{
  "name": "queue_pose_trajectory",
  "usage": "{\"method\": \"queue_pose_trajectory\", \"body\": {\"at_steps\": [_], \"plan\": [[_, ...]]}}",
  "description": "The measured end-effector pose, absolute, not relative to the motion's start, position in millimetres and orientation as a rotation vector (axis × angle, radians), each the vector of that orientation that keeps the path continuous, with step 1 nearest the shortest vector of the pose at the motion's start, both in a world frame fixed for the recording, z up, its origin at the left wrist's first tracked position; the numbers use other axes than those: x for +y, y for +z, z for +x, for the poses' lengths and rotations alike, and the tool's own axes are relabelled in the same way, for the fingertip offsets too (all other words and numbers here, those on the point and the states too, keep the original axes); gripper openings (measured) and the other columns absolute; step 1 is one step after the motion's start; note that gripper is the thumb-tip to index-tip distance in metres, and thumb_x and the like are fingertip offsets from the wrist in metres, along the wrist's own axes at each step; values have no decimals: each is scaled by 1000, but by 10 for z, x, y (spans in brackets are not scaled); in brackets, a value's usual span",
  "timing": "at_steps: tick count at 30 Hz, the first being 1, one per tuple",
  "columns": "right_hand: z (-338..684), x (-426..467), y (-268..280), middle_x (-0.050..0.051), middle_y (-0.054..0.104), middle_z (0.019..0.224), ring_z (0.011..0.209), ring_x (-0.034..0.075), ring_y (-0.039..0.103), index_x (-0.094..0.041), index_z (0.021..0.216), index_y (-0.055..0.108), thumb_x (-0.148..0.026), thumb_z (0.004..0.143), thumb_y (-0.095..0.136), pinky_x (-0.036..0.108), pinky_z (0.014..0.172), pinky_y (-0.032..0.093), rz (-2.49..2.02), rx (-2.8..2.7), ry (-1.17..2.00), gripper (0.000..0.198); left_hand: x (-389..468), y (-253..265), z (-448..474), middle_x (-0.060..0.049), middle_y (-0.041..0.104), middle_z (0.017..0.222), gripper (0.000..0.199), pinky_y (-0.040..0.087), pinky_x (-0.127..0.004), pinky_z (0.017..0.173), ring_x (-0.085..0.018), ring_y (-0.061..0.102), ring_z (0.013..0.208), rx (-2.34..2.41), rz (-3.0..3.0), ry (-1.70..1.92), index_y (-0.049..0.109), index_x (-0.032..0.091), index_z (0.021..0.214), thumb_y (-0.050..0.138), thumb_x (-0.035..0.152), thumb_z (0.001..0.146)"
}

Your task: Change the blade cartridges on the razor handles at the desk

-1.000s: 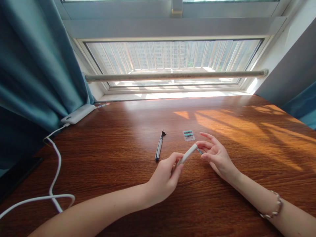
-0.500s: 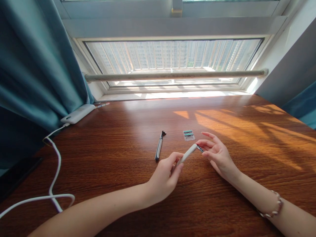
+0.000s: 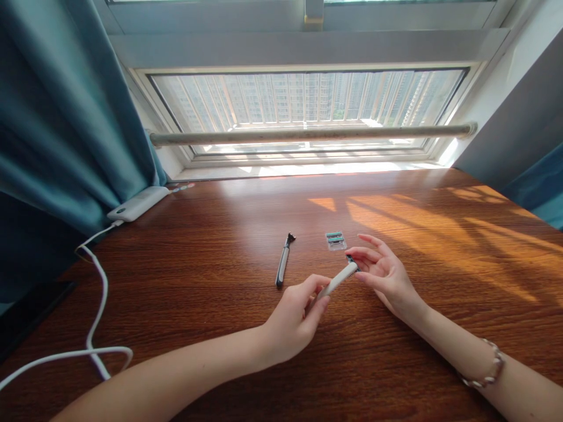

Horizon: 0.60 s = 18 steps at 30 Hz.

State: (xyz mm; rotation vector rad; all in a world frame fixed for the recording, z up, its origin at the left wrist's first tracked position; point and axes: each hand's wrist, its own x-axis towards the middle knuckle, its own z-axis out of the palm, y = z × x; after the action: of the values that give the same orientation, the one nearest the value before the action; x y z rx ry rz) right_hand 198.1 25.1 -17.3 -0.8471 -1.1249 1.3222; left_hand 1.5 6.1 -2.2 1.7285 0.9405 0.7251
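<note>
My left hand (image 3: 299, 316) is closed around the handle of a slim white brush (image 3: 338, 279) with short dark bristles on its underside. My right hand (image 3: 389, 278) pinches a small black razor cartridge (image 3: 349, 258) between thumb and fingertips, other fingers raised. The brush's head lies against the cartridge and partly covers it. Left of the hands, a razor handle (image 3: 284, 264) in grey and black lies on the table without a blade cartridge on it. Beyond my fingers rests a clear plastic tray (image 3: 338, 247) bearing green-striped razor cartridges (image 3: 335, 239).
The brown wooden table (image 3: 211, 252) reaches back to the window sill. At the back left, a white power bank (image 3: 139, 203) lies by the blue curtain (image 3: 88, 117), and its white cable (image 3: 104, 287) loops along the left side. A dark flat object (image 3: 37, 313) sits at the left edge.
The brush's head has shifted slightly right and down, over the razor cartridge, which has turned and shows more at its upper left. Other things have stayed in place.
</note>
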Motion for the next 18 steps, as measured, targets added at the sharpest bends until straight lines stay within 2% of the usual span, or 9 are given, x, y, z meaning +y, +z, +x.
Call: {"method": "queue_pose_trajectory", "body": {"at_steps": [11,18], "plan": [[1977,246,-187,4,61,99,98,18,54,-27,118,38,-12,62,70,39,95,37,-815,-1199,1303,66,71,-25,16,2,46,68,22,30,-19,48,-6,36,51,952,1752,700,48,17,101,39,27,84],[1982,249,-213,3,60,98,97,19,55,-28,118,37,-14,61,71,41,94,39,-825,-1253,1269,68,85,-43,21,-1,52,72,24,35,-19,51,-8,43,57,1002,1720,737,49,17,103,39,28,84]]}}
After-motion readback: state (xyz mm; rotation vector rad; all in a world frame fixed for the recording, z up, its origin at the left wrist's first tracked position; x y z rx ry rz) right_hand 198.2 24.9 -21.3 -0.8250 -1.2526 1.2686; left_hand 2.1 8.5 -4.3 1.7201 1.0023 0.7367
